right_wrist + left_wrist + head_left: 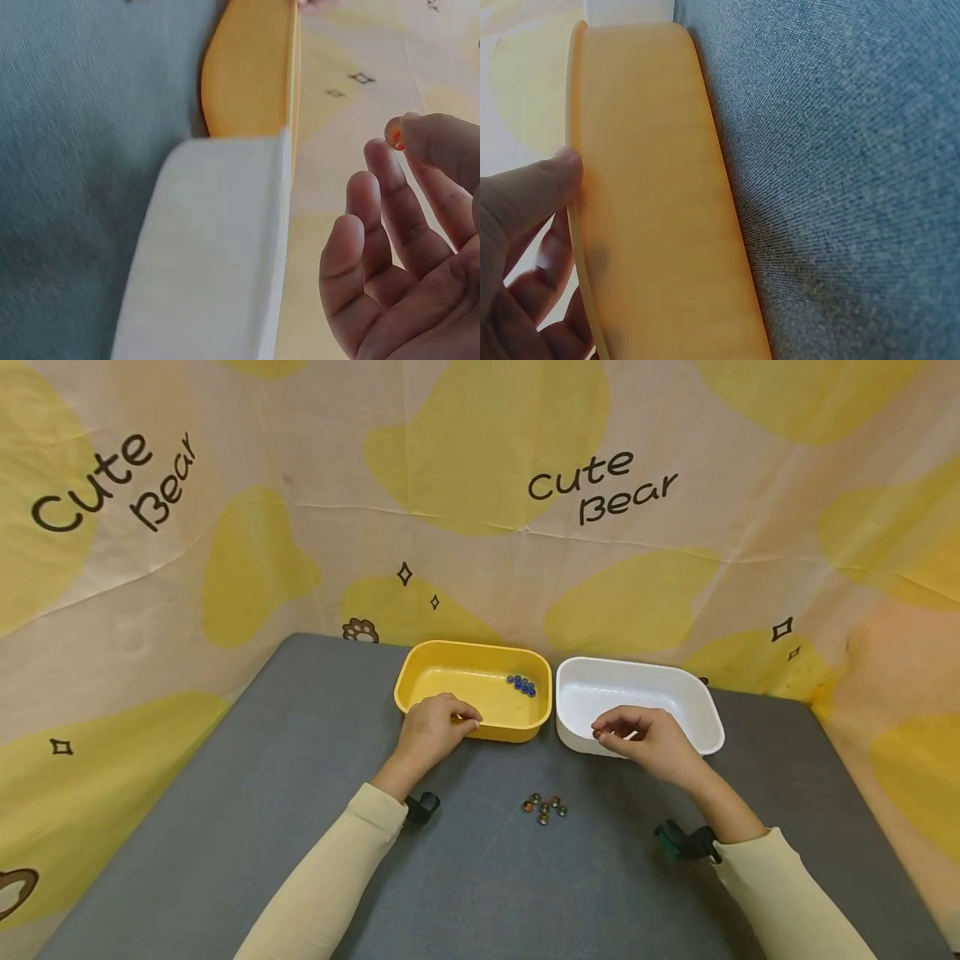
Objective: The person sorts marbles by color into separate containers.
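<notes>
My left hand [437, 727] grips the near rim of the yellow tub [510, 734], thumb on the outside and fingers on the inner side. In the left wrist view the thumb [544, 187] presses that rim. Several blue marbles [517, 686] lie inside this tub at its right end. Over the near part of the white tub [588, 693], my right hand [652, 743] pinches an orange marble [394, 133] between thumb and fingertip. The other fingers of that hand are loosely bent. No marbles show in the visible part of the white tub.
Several clear and brownish marbles [543, 818] sit loose on the grey table [480, 893] in front of the tubs. The two tubs stand side by side against a patterned cloth backdrop [465, 543]. Each wrist wears a black strap [423, 808].
</notes>
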A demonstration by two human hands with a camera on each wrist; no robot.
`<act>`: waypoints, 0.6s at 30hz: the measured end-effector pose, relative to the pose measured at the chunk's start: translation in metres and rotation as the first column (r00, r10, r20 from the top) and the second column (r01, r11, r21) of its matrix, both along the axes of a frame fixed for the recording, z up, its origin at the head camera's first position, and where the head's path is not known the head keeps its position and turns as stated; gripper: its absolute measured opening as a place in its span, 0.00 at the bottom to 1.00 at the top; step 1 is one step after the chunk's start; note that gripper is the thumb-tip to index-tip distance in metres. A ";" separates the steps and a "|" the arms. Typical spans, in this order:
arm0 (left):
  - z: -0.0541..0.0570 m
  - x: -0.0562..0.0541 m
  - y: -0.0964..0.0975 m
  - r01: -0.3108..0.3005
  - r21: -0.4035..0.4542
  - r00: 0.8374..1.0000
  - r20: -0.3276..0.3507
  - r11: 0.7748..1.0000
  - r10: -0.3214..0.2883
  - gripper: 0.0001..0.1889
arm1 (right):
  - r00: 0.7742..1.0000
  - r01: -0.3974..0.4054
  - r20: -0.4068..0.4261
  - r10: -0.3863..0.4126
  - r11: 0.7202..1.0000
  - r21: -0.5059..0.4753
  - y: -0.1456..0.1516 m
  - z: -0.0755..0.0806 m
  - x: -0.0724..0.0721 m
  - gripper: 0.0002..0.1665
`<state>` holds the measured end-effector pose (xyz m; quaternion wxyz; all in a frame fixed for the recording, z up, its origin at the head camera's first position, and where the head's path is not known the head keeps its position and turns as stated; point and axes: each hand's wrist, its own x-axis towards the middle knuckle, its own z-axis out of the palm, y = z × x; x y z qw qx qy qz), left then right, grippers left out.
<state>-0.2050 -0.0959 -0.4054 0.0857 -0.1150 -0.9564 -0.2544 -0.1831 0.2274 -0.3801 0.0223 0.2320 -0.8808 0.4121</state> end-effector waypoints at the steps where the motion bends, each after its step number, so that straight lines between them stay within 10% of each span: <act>1: 0.000 0.000 0.000 -0.001 0.000 1.000 0.004 1.000 0.001 0.05 | 1.000 0.007 0.002 -0.007 1.000 -0.001 0.001 0.001 -0.003 0.05; 18: 0.002 -0.001 -0.001 0.000 0.006 0.999 0.036 1.000 0.000 0.03 | 0.994 0.112 0.005 -0.112 0.994 -0.013 0.021 -0.007 -0.045 0.08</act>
